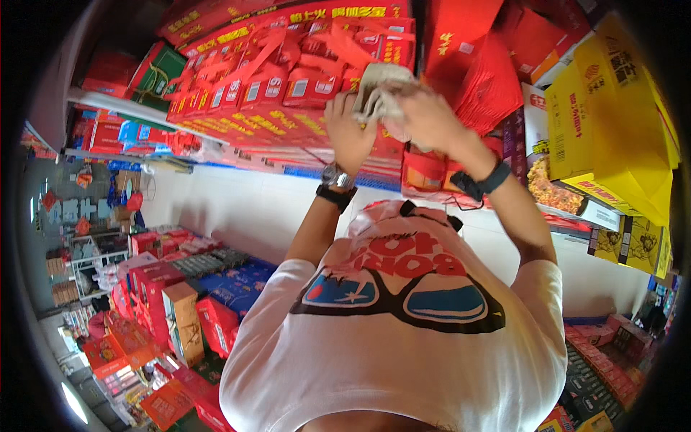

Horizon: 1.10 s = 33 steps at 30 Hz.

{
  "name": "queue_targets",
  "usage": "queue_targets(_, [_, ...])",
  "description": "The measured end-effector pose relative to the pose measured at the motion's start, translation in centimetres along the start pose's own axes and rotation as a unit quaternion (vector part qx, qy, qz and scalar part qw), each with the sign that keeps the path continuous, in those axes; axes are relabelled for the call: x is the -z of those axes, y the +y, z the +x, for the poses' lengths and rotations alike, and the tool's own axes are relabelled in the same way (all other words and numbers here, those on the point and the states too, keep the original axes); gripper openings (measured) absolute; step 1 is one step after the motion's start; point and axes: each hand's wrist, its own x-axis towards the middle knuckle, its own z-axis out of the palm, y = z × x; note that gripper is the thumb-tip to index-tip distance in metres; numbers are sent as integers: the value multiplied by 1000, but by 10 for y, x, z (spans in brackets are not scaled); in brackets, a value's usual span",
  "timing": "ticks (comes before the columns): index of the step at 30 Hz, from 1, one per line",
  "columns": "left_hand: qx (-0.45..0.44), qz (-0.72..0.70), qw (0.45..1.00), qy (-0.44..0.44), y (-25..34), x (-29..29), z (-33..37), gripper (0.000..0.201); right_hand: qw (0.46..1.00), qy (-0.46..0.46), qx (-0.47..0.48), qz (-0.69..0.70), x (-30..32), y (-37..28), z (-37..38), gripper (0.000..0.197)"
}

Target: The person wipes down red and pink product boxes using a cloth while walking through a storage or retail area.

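Note:
A crumpled beige cloth [387,81] is bunched between my hands over the front edge of a stack of red gift boxes [281,90]. My right hand [430,119] is closed on its right side, with some fingertips hidden by the folds. My left hand [350,135] has the cloth's left edge between thumb and fingers, its fingertips close to the red box fronts. Red ribbon handles [270,54] lie across the box tops. A watch [335,175] and a dark band are on my left wrist; a black band [481,181] is on my right.
Red paper bags [491,83] stand right of the boxes, beside a large yellow bag [612,115]. A green box [157,75] sits at the far left of the shelf. Behind me, stacked gift boxes [155,284] and a blue box [234,286] fill the lower left.

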Motion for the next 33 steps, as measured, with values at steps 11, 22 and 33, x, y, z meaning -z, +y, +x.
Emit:
queue_targets(11, [19,-95,995,6,0,18,10,28,970,-104,-121,-183,-20,50,112,49])
queue_targets(22, [-139,-130,967,-170,-44,90,32,34,992,75,-58,78,-17,-62,-6,46])
queue_targets(33, [-222,-461,818,-262,-105,130,-7,9,347,680,-368,531,-174,-213,-245,43])
